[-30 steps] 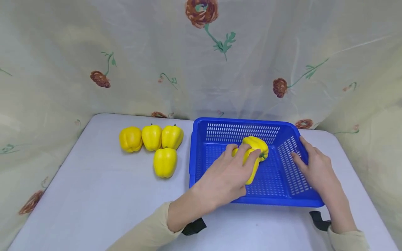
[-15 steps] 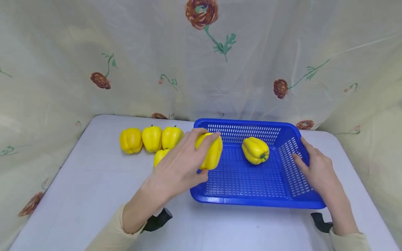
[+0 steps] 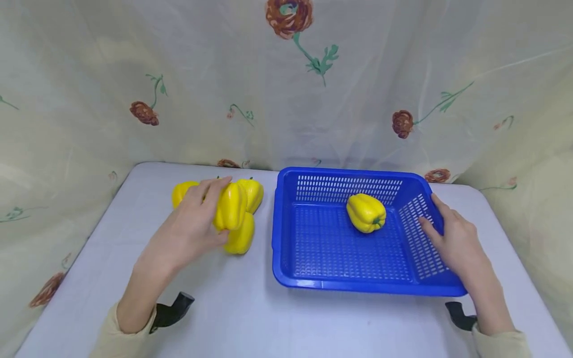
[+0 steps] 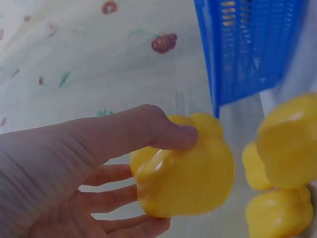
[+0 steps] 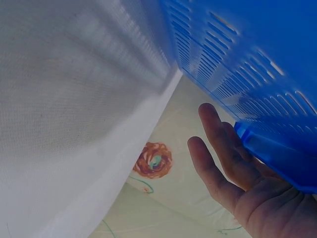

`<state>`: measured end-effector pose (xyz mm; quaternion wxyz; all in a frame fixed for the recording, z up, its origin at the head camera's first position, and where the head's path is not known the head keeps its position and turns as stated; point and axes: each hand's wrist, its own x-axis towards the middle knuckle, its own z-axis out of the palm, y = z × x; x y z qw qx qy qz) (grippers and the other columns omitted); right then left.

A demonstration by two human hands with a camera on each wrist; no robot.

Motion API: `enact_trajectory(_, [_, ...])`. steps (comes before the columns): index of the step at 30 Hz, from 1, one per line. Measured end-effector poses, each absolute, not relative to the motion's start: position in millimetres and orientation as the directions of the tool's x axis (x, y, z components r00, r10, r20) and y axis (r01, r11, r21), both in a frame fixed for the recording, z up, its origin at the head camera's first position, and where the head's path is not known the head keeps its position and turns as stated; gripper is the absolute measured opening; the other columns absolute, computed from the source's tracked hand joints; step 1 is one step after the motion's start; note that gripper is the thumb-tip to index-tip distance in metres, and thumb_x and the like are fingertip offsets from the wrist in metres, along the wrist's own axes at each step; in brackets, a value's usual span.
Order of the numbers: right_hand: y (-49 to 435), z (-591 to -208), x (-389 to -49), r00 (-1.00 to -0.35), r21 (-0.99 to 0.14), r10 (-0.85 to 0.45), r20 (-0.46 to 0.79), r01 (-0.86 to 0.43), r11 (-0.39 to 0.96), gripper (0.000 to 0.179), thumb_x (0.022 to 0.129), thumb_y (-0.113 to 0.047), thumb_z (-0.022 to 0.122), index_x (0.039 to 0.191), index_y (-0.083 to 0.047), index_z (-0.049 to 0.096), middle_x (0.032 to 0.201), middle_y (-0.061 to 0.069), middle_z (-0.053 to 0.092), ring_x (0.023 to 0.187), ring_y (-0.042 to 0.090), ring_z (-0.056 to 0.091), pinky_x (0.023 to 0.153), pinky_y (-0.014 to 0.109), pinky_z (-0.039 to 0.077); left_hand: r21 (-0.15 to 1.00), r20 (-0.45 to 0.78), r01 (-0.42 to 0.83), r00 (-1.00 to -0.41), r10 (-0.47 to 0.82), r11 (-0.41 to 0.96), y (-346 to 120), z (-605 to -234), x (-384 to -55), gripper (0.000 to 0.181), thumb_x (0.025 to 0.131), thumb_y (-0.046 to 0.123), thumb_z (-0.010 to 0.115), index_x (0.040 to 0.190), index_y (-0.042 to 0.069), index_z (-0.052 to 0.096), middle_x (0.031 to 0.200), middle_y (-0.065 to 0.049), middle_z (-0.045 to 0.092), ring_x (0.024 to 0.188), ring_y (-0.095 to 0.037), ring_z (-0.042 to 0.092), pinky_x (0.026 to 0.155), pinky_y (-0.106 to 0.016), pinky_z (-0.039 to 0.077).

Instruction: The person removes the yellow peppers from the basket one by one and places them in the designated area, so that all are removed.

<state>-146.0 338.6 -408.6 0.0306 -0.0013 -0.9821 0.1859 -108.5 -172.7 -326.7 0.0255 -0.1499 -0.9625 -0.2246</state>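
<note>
My left hand [image 3: 181, 233] holds a yellow bell pepper [image 3: 234, 206] between thumb and fingers, over a cluster of other yellow bell peppers at left. In the left wrist view the thumb presses on top of the held bell pepper [image 4: 190, 176], fingers underneath. One bell pepper [image 3: 241, 238] stands in front and another [image 3: 253, 193] behind; the hand partly hides the rest. My right hand [image 3: 458, 243] grips the right rim of a blue plastic basket [image 3: 353, 285], thumb inside, fingers outside. A single bell pepper [image 3: 366, 213] lies inside the basket, towards its back.
A white-covered table [image 3: 112, 258] carries everything. Behind it and at the sides hangs a pale curtain [image 3: 201, 64] with printed flowers. The basket's left wall stands just right of the pepper cluster. A black strap [image 3: 172, 313] shows at the left wrist.
The left hand has lifted a bell pepper out of the basket and carried it left over the cluster, leaving one bell pepper inside. The right hand has stayed on the basket rim.
</note>
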Motion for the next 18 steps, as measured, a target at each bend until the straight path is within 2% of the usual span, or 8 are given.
enact_trajectory(9, [340, -406, -149, -0.999, -0.367, 0.021, 0.047, 0.002, 0.93, 0.077, 0.113, -0.041, 0.051, 0.171, -0.003, 0.018, 0.152, 0.047, 0.044, 0.133, 0.072, 0.047, 0.099, 0.084, 0.045, 0.385, 0.155, 0.293, -0.955, 0.251, 0.875, -208, -342, -109, 0.09, 0.078, 0.0, 0.091, 0.156, 0.0, 0.044, 0.153, -0.025, 0.049, 0.131, -0.044, 0.054, 0.106, -0.063, 0.056])
enact_trajectory(18, [339, -408, -146, -0.998, -0.369, 0.019, 0.052, -0.001, 0.929, 0.077, 0.113, -0.039, 0.053, 0.171, -0.002, 0.019, 0.151, 0.048, 0.045, 0.132, 0.072, 0.048, 0.096, 0.083, 0.047, 0.345, 0.055, 0.262, -0.964, 0.259, 0.901, -214, -361, -109, 0.092, 0.076, -0.001, 0.094, 0.155, 0.001, 0.046, 0.151, -0.027, 0.052, 0.134, -0.046, 0.055, 0.111, -0.063, 0.055])
